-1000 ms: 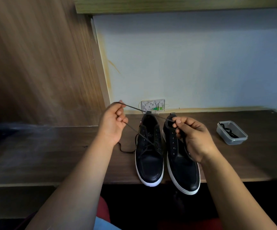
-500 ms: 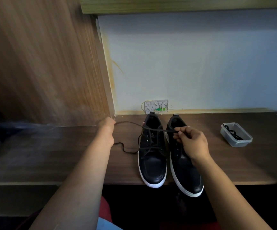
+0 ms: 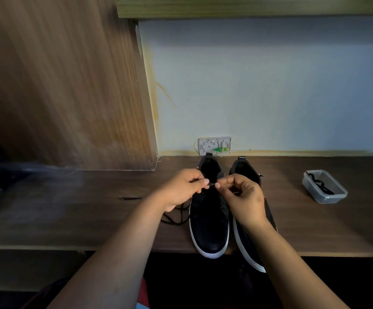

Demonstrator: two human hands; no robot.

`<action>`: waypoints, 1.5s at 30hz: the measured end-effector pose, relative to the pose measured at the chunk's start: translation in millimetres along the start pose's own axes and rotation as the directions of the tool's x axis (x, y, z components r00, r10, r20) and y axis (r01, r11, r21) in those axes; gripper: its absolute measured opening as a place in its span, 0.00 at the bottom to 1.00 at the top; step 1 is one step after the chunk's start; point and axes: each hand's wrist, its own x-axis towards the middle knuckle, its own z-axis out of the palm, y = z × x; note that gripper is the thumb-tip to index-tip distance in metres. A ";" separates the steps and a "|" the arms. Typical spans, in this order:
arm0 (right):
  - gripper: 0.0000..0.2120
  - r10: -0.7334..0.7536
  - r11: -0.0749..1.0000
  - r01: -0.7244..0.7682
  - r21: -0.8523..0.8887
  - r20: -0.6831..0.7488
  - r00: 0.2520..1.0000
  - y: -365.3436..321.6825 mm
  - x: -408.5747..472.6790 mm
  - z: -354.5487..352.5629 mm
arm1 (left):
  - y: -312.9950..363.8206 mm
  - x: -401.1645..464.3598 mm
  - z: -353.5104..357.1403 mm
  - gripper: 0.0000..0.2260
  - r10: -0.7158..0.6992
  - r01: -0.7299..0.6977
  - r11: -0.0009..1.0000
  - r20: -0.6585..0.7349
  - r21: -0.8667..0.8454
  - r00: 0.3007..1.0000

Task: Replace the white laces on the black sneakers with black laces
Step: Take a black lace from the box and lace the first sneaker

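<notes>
Black lace (image 3: 212,184) is pinched between curled fingers of left hand (image 3: 184,188) and right hand (image 3: 242,197), above the left sneaker (image 3: 210,221).

1. Left sneaker (image 3: 209,221) — black upper, white sole edge around the toe.
2. Right sneaker (image 3: 245,244) — black upper, white sole edge.
3. Lace (image 3: 176,216) — black, trailing on the wood beside the left sneaker.
4. Desk (image 3: 74,210) — dark brown wood grain, paler along the front edge.
5. Side panel (image 3: 58,81) — mid-brown wood with streaked vertical grain.
6. Wall (image 3: 270,85) — pale blue-grey, with yellowish staining along its left edge and base.
7. Wall box (image 3: 214,145) — white, with a small green part inside.
8. Plastic container (image 3: 325,187) — clear, greyish; black laces inside.
9. Overhead shelf (image 3: 248,6) — yellowish-green wood.
</notes>
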 end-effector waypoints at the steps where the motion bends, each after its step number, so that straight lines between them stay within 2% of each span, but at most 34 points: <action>1: 0.05 0.022 1.000 -0.022 -0.013 -0.003 1.000 6.6 2.3 1.0 | -2.8 2.3 -3.5 0.10 -0.005 0.007 0.998 -0.026 0.058 1.000; 3: 0.06 0.029 0.995 -0.026 -0.099 0.031 0.999 20.1 7.3 2.3 | -12.5 9.9 -8.2 0.09 -0.010 0.040 0.979 -0.150 0.199 0.989; 4: 0.05 -0.016 0.975 0.031 -0.219 0.067 0.998 28.4 9.9 2.4 | -17.4 13.8 -8.5 0.10 -0.008 0.072 0.959 -0.230 0.273 0.973; 6: 0.02 -0.123 0.840 0.208 -0.501 0.197 0.973 39.7 11.5 4.1 | -24.6 18.2 -3.5 0.10 -0.012 0.138 0.921 -0.328 0.365 0.945; 8: 0.05 -0.173 0.701 0.300 -0.647 0.254 0.952 42.3 11.0 8.8 | -26.9 20.0 4.5 0.11 -0.037 0.182 0.881 -0.320 0.436 0.947; 11: 0.10 -0.210 0.602 0.259 -0.755 0.163 0.964 38.3 14.6 17.0 | -27.0 25.1 10.2 0.13 -0.084 0.216 0.849 -0.279 0.483 0.957; 13: 0.14 -0.132 0.608 0.180 -0.774 0.124 0.983 33.9 20.6 18.9 | -27.7 28.6 8.1 0.12 -0.099 0.227 0.861 -0.288 0.456 0.953; 15: 0.19 0.029 0.590 0.133 -0.796 0.185 0.982 29.2 27.4 19.7 | -26.9 29.6 3.8 0.12 -0.107 0.246 0.866 -0.318 0.436 0.942; 17: 0.17 0.098 0.570 0.162 -0.806 0.262 0.960 26.4 31.9 22.3 | -26.2 29.7 0.9 0.12 -0.106 0.256 0.863 -0.339 0.436 0.935; 19: 0.11 0.117 0.685 0.094 -0.723 0.237 0.965 27.1 34.1 24.3 | -25.8 29.2 -0.3 0.13 -0.104 0.252 0.868 -0.340 0.428 0.935; 21: 0.06 0.120 0.824 -0.023 -0.566 0.134 0.984 25.3 36.9 23.6 | -25.4 29.3 -0.4 0.13 -0.113 0.246 0.879 -0.323 0.408 0.940; 23: 0.08 0.221 0.940 -0.220 -0.259 -0.025 0.975 16.3 45.0 16.9 | -26.0 29.1 -0.2 0.12 -0.132 0.245 0.889 -0.296 0.388 0.946; 24: 0.09 0.324 0.943 -0.329 -0.047 -0.089 0.942 9.6 51.0 10.6 | -26.2 28.8 0.0 0.11 -0.146 0.248 0.893 -0.279 0.376 0.949; 26: 0.10 0.510 0.823 -0.456 0.338 -0.086 0.856 1.1 65.9 -10.1 | -28.3 29.2 0.0 0.10 -0.173 0.251 0.905 -0.241 0.344 0.955; 27: 0.09 0.556 0.736 -0.461 0.495 -0.055 0.829 -1.2 73.7 -22.4 | -29.7 29.5 -0.1 0.09 -0.187 0.254 0.910 -0.224 0.326 0.957; 29: 0.07 0.578 0.606 -0.402 0.687 -0.032 0.815 -1.5 87.8 -47.0 | -31.8 29.3 0.2 0.09 -0.209 0.264 0.913 -0.199 0.309 0.957; 30: 0.05 0.573 0.603 -0.378 0.702 -0.051 0.818 -0.2 92.0 -57.1 | -32.8 29.0 0.6 0.09 -0.216 0.268 0.913 -0.191 0.309 0.957; 32: 0.01 0.535 0.695 -0.391 0.604 -0.071 0.842 7.0 98.1 -71.8 | -34.7 28.5 1.9 0.09 -0.226 0.275 0.912 -0.186 0.305 0.956; 34: 0.10 0.492 0.805 -0.461 0.374 0.015 0.871 16.1 97.0 -74.3 | -35.4 28.3 4.5 0.10 -0.235 0.281 0.908 -0.179 0.309 0.955; 36: 0.22 0.495 0.859 -0.500 0.111 0.072 0.866 23.1 92.2 -66.6 | -35.2 28.1 7.9 0.11 -0.245 0.291 0.899 -0.176 0.327 0.953; 38: 0.30 0.458 0.879 -0.456 -0.139 -0.021 0.889 24.2 86.0 -56.4 | -35.7 28.8 11.8 0.11 -0.249 0.300 0.885 -0.181 0.358 0.951; 40: 0.29 0.353 0.837 -0.372 -0.401 -0.124 0.928 21.1 81.0 -49.7 | -36.1 29.5 15.3 0.11 -0.253 0.306 0.868 -0.183 0.391 0.950; 41: 0.26 0.313 0.807 -0.335 -0.485 -0.129 0.941 18.6 77.9 -46.5 | -36.0 29.7 17.1 0.11 -0.253 0.307 0.861 -0.181 0.406 0.950; 43: 0.19 0.263 0.757 -0.256 -0.601 -0.079 0.962 15.3 70.9 -40.7 | -36.2 30.3 20.7 0.11 -0.252 0.303 0.854 -0.172 0.423 0.952; 45: 0.15 0.241 0.752 -0.196 -0.629 -0.013 0.970 14.0 65.4 -35.2 | -35.6 30.2 23.6 0.11 -0.246 0.299 0.845 -0.174 0.445 0.954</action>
